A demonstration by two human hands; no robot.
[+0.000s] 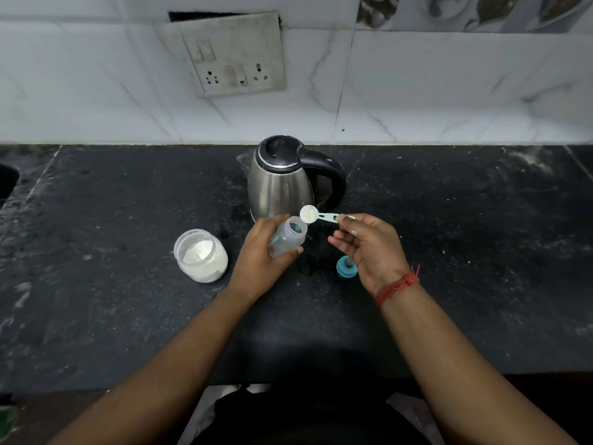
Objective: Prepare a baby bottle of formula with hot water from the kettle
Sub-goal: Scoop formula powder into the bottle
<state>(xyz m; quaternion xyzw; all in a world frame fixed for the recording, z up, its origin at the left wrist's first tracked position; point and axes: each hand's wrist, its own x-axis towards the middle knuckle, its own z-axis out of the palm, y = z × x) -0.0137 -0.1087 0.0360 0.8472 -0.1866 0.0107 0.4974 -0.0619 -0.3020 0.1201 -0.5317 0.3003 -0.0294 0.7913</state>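
In front of me the black stone counter point(128, 316) is dusted with pale specks and smudges, thickest toward its far right corner. A seam runs across it near the left edge, and just beyond that seam the dark curve of a sink point(8, 183) shows at the counter's left edge. Behind the far edge rises a wall of white marbled tiles point(449, 91). A grimy switchboard point(236, 57) with two sockets and several switches is fixed to that wall above the middle of the far edge, a dark gap showing along its top. Patterned tiles point(475, 12) fill the wall's top right.
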